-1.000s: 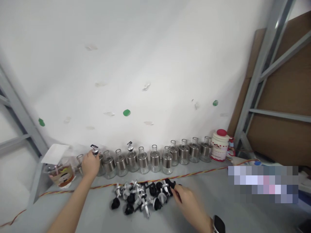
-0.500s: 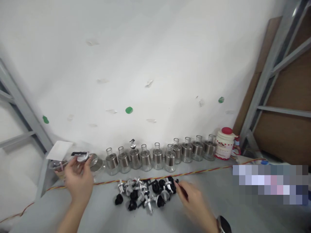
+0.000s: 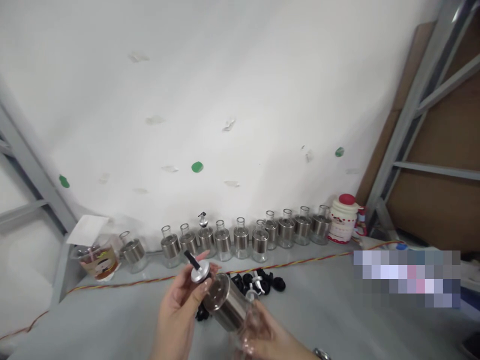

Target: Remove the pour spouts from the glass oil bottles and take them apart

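Note:
A glass bottle with a metal sleeve (image 3: 228, 305) is held tilted over the front of the table, its neck toward the upper left. My left hand (image 3: 180, 300) closes its fingers and thumb around a silver pourer cap with a black spout (image 3: 200, 271) at the neck end. My right hand (image 3: 268, 332) is wrapped around the clear lower end of the bottle. How far the cap sits on the neck is hidden by my left fingers. Behind the bottle lies a pile of loose black and silver pourer caps (image 3: 258, 282), partly covered by my hands.
Several similar bottles (image 3: 241, 240) stand in a row along the wall; one bottle (image 3: 205, 240) wears a cap. A printed plastic cup (image 3: 99, 262) is at left, a cream jar with red lid (image 3: 343, 220) at right. A twisted red-yellow cord (image 3: 300, 262) crosses the table.
My left hand has come right and toward me from the row's left end, with the cap. My right hand has left the pile of caps and now grips the bottle's lower end.

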`<move>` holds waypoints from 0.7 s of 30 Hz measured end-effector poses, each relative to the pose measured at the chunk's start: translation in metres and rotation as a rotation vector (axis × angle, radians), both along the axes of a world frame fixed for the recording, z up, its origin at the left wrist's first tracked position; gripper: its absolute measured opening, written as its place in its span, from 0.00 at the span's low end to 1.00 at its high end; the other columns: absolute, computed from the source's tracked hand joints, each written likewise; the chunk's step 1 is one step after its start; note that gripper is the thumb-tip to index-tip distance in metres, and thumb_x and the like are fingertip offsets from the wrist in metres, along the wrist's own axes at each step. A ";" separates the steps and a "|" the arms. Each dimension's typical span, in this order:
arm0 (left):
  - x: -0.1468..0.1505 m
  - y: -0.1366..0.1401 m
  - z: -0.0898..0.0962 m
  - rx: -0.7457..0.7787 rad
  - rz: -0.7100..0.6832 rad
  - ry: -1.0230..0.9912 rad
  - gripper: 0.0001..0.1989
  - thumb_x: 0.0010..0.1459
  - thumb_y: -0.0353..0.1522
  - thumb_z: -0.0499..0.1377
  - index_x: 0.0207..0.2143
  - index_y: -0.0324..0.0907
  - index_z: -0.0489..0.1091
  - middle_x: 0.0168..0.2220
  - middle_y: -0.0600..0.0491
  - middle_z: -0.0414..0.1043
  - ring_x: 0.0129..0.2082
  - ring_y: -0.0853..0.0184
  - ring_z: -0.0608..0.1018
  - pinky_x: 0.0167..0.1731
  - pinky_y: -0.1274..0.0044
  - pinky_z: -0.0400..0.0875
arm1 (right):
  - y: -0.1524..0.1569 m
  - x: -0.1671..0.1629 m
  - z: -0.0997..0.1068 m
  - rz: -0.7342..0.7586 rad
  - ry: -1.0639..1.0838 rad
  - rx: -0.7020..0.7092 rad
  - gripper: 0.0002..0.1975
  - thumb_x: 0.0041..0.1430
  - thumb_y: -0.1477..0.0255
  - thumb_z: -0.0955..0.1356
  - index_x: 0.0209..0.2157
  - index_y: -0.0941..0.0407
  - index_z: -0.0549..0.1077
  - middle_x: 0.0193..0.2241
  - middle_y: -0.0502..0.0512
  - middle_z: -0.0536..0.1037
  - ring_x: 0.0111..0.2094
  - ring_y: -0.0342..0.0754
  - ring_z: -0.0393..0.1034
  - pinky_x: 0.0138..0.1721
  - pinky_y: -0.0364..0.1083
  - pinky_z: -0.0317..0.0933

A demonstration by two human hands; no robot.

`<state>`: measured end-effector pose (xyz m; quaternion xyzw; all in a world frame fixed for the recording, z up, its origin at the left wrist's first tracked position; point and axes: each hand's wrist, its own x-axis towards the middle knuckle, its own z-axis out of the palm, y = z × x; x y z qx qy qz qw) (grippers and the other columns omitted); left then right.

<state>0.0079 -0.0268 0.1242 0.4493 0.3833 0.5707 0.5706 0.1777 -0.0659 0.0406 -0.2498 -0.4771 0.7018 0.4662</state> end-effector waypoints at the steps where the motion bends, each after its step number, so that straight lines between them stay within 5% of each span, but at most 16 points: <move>1: 0.002 -0.002 0.001 -0.003 -0.020 -0.008 0.25 0.42 0.36 0.66 0.46 0.43 0.68 0.37 0.51 0.77 0.38 0.64 0.77 0.38 0.78 0.70 | 0.001 -0.002 -0.002 -0.032 -0.011 0.011 0.29 0.38 0.62 0.75 0.39 0.52 0.58 0.37 0.52 0.68 0.35 0.47 0.67 0.35 0.45 0.60; 10: 0.014 -0.016 0.013 -0.015 -0.073 -0.118 0.20 0.38 0.35 0.69 0.37 0.44 0.73 0.32 0.53 0.77 0.35 0.67 0.76 0.35 0.81 0.69 | 0.003 0.000 0.000 -0.079 0.052 0.000 0.45 0.31 0.68 0.78 0.49 0.48 0.51 0.44 0.56 0.67 0.43 0.53 0.66 0.39 0.49 0.61; 15: 0.012 -0.015 0.009 0.000 -0.134 -0.122 0.20 0.43 0.35 0.66 0.41 0.43 0.72 0.38 0.50 0.77 0.39 0.65 0.75 0.38 0.81 0.69 | 0.002 0.008 0.005 -0.089 -0.035 0.041 0.31 0.32 0.69 0.77 0.39 0.52 0.62 0.38 0.52 0.70 0.39 0.51 0.66 0.39 0.47 0.59; 21: 0.008 -0.004 -0.007 -0.038 -0.052 -0.120 0.18 0.43 0.40 0.66 0.37 0.42 0.74 0.37 0.50 0.77 0.38 0.63 0.76 0.41 0.77 0.69 | 0.001 0.002 0.002 -0.133 -0.125 -0.046 0.31 0.30 0.74 0.75 0.38 0.54 0.59 0.34 0.52 0.70 0.36 0.51 0.67 0.37 0.46 0.59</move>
